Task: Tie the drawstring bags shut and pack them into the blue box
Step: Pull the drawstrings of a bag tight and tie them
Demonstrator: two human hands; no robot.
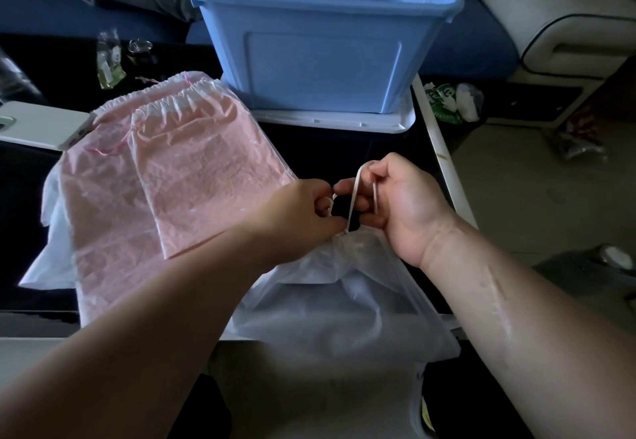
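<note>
A white translucent drawstring bag lies in front of me with its mouth gathered. My left hand pinches its white drawstring at the left. My right hand holds a loop of the same string, raised above the bag's neck. To the left lies a stack of flat pink drawstring bags, a smaller one on top of a larger one, with a white bag under them. The blue box stands behind, open, with some items inside.
The blue box stands on its pale lid. A white flat device lies at the left edge. Small packets and a can sit at the back left. Crumpled wrappers lie on the floor to the right of the dark table.
</note>
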